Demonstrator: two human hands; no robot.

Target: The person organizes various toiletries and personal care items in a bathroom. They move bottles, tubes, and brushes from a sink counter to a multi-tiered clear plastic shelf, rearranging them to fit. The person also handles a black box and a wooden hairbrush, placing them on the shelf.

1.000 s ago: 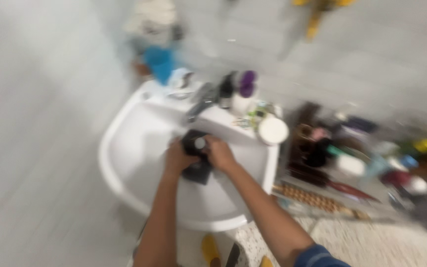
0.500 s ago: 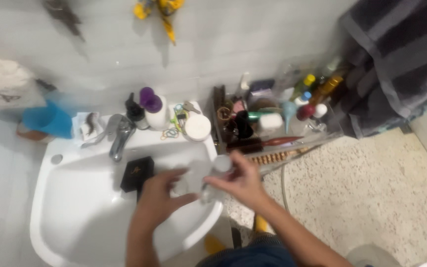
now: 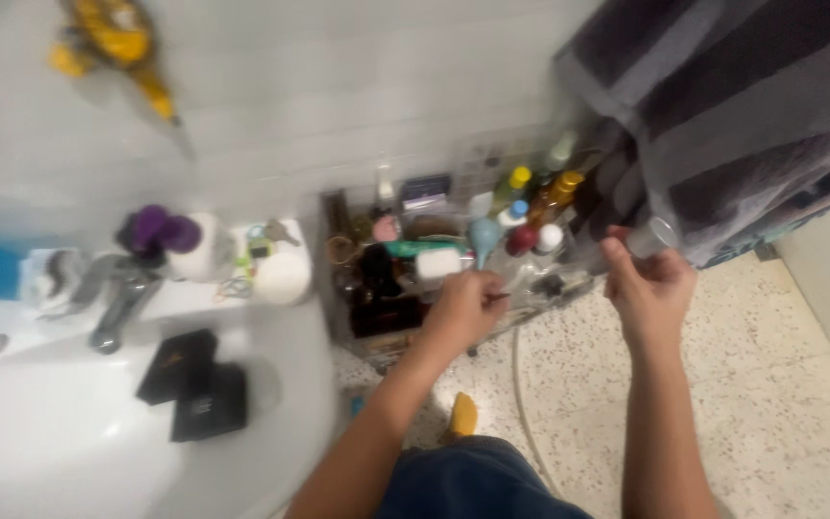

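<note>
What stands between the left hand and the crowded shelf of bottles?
Nothing visible does. The left hand is already at the front of the shelf, next to the white tube. The right hand holds a small clear bottle beside it.

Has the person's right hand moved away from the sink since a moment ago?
Yes. The right hand, gripping a small clear bottle, was at the white sink's rim; now it is well right of it, past the cluttered rack, near the grey towel.

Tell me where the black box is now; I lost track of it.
In the head view, the black box lies in two parts inside the white sink at lower left, just below the faucet, away from both hands.
</note>
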